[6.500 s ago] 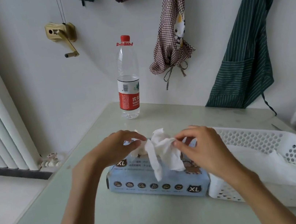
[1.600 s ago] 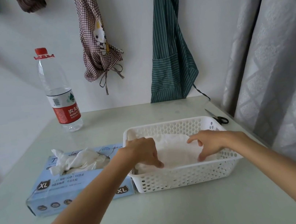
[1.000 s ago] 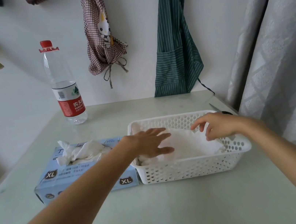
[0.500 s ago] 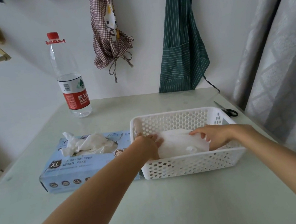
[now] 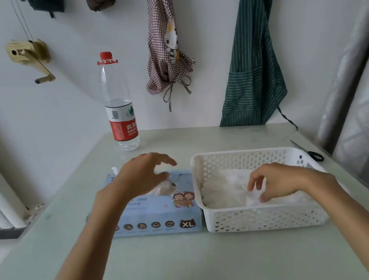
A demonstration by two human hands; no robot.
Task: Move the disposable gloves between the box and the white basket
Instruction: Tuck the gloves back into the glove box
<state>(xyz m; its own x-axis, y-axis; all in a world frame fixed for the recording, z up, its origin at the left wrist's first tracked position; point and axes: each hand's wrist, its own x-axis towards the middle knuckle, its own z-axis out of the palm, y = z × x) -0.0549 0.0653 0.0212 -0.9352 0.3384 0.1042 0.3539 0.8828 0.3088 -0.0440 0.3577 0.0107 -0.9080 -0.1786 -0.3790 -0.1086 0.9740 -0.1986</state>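
On the pale green desk (image 5: pixel 198 269) the blue glove box (image 5: pixel 156 216) lies flat, its right end touching the left wall of the white basket (image 5: pixel 262 221). The disposable gloves (image 5: pixel 222 191) form a white crumpled heap on the basket floor, filling most of it; a few more show at the box's top opening, just under the left hand.

The left hand (image 5: pixel 141 177) is above the box top, palm down, fingers spread and only slightly bent, pointing toward 2 o'clock. Its grip is apart and holds nothing; whether the fingertips touch the gloves poking from the opening cannot be told.

The right hand (image 5: pixel 278 179) is inside the basket, over the right half of the heap. Its fingers curl downward toward 8 o'clock, thumb and forefinger drawn near one another right at the top of the heap. The frame is too soft to tell whether this grip has pinched a glove or only touches the heap. Most of the heap lies at 9 o'clock from this hand, between it and the basket's left wall.

At 12 o'clock from the box a water bottle (image 5: pixel 119 106) with a red cap stands upright near the wall. Scissors (image 5: pixel 309 151) lie at 2 o'clock from the basket, by the desk's right edge.
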